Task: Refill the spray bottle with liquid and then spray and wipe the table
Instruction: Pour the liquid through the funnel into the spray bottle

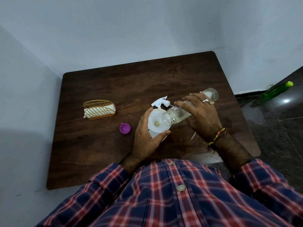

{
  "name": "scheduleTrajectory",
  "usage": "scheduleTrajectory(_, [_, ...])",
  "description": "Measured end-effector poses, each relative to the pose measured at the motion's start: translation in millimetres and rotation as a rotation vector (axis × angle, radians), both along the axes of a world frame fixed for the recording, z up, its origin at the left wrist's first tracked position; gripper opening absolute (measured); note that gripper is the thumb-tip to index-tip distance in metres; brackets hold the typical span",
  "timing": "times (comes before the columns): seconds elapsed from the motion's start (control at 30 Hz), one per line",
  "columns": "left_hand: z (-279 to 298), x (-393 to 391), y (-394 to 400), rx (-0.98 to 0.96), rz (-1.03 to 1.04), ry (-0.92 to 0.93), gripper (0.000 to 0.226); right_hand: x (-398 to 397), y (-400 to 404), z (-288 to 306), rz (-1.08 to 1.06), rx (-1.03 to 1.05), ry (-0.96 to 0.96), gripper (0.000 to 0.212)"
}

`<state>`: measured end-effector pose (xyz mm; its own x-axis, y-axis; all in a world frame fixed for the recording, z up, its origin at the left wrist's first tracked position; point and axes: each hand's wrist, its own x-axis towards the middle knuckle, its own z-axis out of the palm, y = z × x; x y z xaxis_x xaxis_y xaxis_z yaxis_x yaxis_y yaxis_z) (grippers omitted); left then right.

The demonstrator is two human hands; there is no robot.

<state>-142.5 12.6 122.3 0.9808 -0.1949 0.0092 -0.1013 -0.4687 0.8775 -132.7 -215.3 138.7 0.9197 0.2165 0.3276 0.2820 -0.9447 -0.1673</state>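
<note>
On the dark wooden table (pixel 101 149), my left hand (pixel 147 140) grips a white funnel (pixel 155 119) that sits in the mouth of a pale spray bottle below it, mostly hidden by the hand. My right hand (pixel 200 115) holds a clear bottle (pixel 173 116) tilted on its side, its open mouth over the funnel's rim and its base (pixel 211 94) raised toward the far right. The white trigger spray head (pixel 160 102) lies on the table just behind the funnel. A purple cap (pixel 125 128) lies to the left of my left hand.
A gold wire holder (pixel 99 109) with white napkins stands at the left of the table. A green bottle with a yellow-green cap (pixel 277 91) lies on the floor at the right. Grey walls close in behind and to the left of the table.
</note>
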Motion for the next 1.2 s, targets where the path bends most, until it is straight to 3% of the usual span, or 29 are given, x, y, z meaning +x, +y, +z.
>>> scheduleTrajectory(0.93, [1.6,0.1,-1.2,-0.018,-0.014,-0.016,0.091,0.6,-1.5,2.2,0.022,-0.014,-0.002,0.054])
scheduleTrajectory(1.2, [0.2,0.2,-0.3,-0.027,-0.008,0.005,0.102,0.7,-0.6,2.8,0.021,-0.001,-0.022,0.055])
